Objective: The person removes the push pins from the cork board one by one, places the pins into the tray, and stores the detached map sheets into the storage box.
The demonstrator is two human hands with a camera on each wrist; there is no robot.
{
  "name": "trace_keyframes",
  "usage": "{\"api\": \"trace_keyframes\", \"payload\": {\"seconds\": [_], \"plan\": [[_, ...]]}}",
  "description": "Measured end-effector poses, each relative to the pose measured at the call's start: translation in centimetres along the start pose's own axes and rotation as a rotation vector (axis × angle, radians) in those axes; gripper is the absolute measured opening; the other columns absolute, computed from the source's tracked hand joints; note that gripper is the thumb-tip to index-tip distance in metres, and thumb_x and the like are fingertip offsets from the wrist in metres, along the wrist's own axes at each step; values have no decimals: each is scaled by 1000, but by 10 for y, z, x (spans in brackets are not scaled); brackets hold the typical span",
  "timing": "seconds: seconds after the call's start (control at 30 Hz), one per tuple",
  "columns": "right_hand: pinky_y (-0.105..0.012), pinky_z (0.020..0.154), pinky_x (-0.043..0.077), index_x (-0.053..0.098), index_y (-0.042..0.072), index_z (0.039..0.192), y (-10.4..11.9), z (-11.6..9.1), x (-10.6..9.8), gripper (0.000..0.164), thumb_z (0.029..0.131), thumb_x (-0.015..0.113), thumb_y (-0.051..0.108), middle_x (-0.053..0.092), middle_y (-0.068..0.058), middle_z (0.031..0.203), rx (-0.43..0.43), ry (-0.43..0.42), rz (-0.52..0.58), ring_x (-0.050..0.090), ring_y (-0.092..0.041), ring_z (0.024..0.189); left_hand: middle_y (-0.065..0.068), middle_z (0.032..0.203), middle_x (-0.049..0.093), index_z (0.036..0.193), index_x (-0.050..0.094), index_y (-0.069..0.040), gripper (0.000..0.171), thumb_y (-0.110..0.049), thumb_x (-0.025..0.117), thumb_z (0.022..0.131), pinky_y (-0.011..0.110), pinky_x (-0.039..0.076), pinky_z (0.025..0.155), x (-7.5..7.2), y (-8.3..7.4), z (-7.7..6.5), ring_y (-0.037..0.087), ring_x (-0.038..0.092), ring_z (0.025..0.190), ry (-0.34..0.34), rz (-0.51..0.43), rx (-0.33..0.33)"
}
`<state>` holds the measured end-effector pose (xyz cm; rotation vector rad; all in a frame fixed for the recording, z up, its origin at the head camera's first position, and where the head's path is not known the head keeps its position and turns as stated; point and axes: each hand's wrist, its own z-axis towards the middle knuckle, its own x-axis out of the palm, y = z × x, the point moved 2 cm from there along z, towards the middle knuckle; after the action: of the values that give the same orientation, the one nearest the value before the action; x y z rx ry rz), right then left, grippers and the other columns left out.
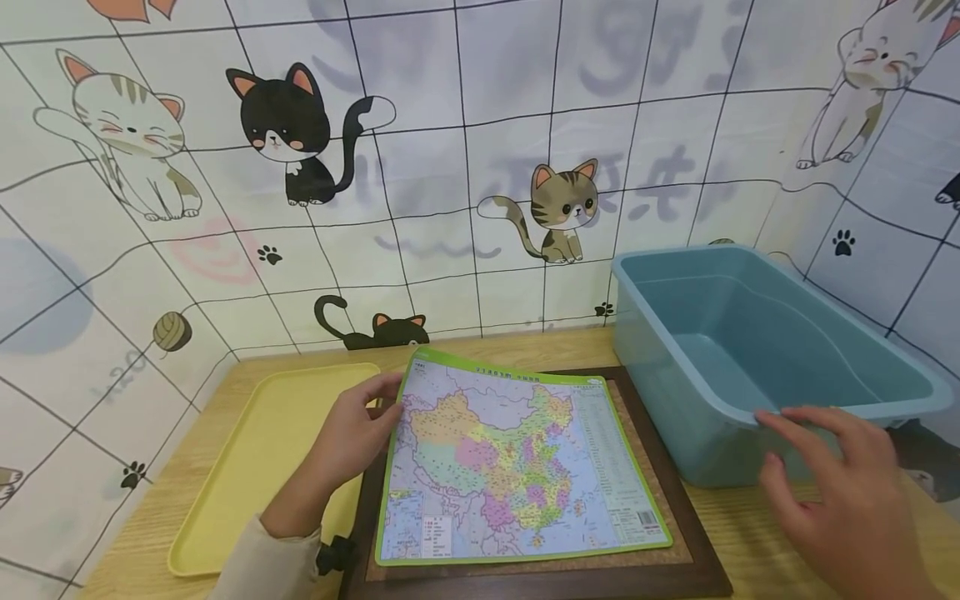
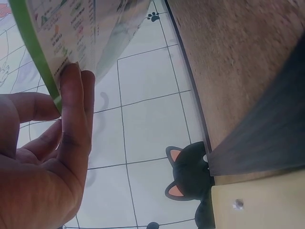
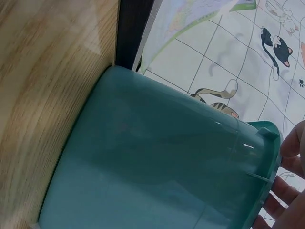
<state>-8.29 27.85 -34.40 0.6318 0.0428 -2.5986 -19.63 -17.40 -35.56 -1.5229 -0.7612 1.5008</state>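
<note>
My left hand [image 1: 358, 433] pinches the left edge of a map sheet [image 1: 480, 454], with the thumb on one face and fingers on the other in the left wrist view. The map has a green border and coloured regions, and its upper left corner bows upward. Beneath it lies a cork board [image 1: 660, 483] with a dark brown frame [image 1: 701, 542]; the map covers most of the cork. On the right, my right hand [image 1: 847, 492] has its fingertips at the near rim of a blue-green plastic bin [image 1: 690, 375], fingers loosely bent and thumb apart from them.
A yellow tray [image 1: 262, 450] lies flat left of the board, partly behind my left forearm. The bin stands against the board's right side on the wooden table [image 1: 780, 533]. A cat-patterned grid sheet [image 1: 420, 192] covers the walls behind. Something dark [image 1: 926, 454] sits behind the right hand.
</note>
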Motion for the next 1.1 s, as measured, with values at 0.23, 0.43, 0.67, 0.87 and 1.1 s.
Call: {"api": "trace_keyframes", "payload": {"seconds": [0.23,0.43,0.67,0.87,1.1], "plan": [[-46,86,31,71,-8,94,-1,0,2,50,97,41,32,61,-30,98,-8,-36,-23,49,-49,86,15,120,60,139,56,-12,40,-7,58,99,32,59,62,-2,0,2,22,71,85,7,-26,-1],[-54,74,31,72,-6,90,0,0,3,47,93,39,27,63,-28,94,0,-71,-59,48,-50,82,17,118,61,141,54,-11,40,-9,56,100,37,60,66,-3,2,4,23,72,80,23,-99,-19],[-58,74,31,72,-6,86,0,3,7,46,93,39,26,62,-29,90,9,-119,-51,47,-52,81,19,118,59,143,52,-10,42,-5,54,101,39,60,69,-4,5,5,25,72,81,27,-180,-48],[-61,73,31,71,-8,84,0,5,11,45,92,39,24,61,-30,88,10,-158,-49,46,-53,80,17,120,60,144,50,-13,44,-6,54,101,39,59,70,-6,5,6,24,72,80,24,-199,-67],[-60,73,29,69,-10,84,2,4,14,44,91,39,22,60,-32,89,17,-183,-33,45,-53,79,19,125,59,146,47,-10,45,-8,55,101,34,56,66,-10,3,5,22,68,80,19,-193,-68]]}}
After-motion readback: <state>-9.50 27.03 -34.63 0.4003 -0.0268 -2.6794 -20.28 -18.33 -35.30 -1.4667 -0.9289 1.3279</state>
